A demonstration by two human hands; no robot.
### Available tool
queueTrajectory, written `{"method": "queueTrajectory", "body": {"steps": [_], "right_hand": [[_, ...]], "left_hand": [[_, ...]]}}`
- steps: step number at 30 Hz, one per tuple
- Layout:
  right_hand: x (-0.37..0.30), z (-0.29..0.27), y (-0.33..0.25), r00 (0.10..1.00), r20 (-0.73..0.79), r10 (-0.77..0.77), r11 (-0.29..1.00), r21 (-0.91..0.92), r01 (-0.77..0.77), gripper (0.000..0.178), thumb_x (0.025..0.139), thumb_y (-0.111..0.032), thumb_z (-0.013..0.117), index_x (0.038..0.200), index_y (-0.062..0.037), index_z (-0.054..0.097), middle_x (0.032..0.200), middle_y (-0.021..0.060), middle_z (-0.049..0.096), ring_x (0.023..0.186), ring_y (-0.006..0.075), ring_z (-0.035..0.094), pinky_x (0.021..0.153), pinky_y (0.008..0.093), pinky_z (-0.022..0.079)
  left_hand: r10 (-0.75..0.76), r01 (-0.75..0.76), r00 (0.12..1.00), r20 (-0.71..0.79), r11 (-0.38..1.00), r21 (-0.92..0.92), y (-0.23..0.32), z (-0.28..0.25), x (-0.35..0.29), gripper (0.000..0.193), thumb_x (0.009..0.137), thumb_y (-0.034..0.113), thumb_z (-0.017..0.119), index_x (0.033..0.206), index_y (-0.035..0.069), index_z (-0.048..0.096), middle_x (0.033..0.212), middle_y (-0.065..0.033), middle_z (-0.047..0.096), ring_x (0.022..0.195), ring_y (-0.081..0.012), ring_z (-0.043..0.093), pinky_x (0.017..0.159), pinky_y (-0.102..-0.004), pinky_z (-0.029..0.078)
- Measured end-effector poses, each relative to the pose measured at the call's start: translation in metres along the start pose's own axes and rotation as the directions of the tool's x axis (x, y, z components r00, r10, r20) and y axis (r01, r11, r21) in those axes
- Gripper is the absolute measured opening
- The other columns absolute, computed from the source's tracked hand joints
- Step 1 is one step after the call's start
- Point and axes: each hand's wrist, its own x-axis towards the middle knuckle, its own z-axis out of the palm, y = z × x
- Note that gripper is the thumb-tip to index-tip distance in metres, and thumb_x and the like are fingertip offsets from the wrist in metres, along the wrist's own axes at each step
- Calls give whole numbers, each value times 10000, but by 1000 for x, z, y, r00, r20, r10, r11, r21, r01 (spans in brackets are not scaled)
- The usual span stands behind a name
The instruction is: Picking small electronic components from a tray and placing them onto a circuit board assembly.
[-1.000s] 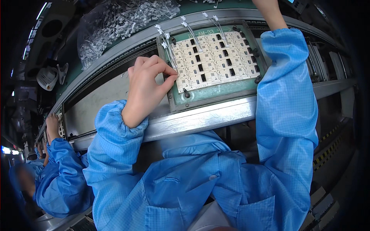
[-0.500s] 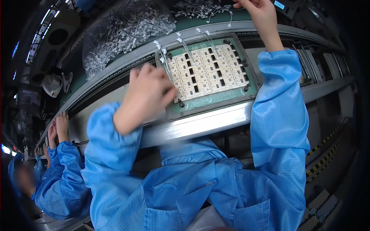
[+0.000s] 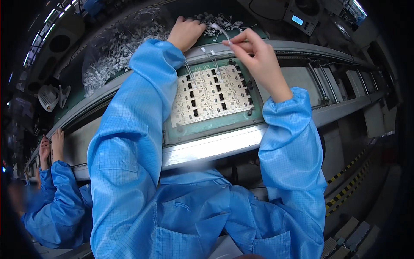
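At the far side of the rail, my left hand (image 3: 186, 33) rests on a loose pile of white connector leads (image 3: 222, 22), its fingers curled down and their tips hidden. Above the fixture's far right corner, my right hand (image 3: 258, 55) pinches a short white connector lead (image 3: 223, 33) between thumb and forefinger, its plug end pointing up and away. Below both hands lies a cream circuit board panel (image 3: 207, 100) with rows of black components, set in a green fixture (image 3: 215, 123). Connector leads (image 3: 214, 61) stand up from its far row in two places; my left sleeve covers the panel's far left corner.
A clear bag of white connector leads (image 3: 114, 60) sits beyond the rail (image 3: 211, 149) at left. Beside it is a white plastic object (image 3: 51, 97). A co-worker's hands (image 3: 56, 144) rest at the line's left. A device with a lit screen (image 3: 297, 19) stands far right.
My left hand has moved from the panel's left edge out to the loose pile. My right hand has come nearer and now shows a lead in its pinch. The view has shifted.
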Motion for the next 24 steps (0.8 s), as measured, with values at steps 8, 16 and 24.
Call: {"method": "queueTrajectory", "body": {"steps": [8,16,24], "right_hand": [[-36,3,6,944,304,-131,960,-199,198,116,854,-91,678,909,-12,612,1089,141,704,981,263,662,857,338,497],[-43,8,8,939,341,-39,924,-346,164,75,798,-139,736,827,-88,689,1181,27,638,1154,238,539,1035,397,318],[-47,7,-3,924,348,-162,844,-437,312,51,797,-124,730,831,-98,703,1155,25,642,1167,246,537,1077,434,283]], "left_hand": [[43,-46,997,-61,998,-45,2,21,6,160,894,199,583,1024,179,674,1052,-22,664,1019,-247,646,901,-457,467],[-434,205,898,-72,558,-804,-16,-11,4,225,906,240,651,1066,119,754,988,-100,742,871,-234,708,726,-330,548],[-490,325,854,178,234,-916,-34,-44,-24,249,909,244,657,1098,115,756,988,-85,751,875,-205,709,752,-309,551]]}}
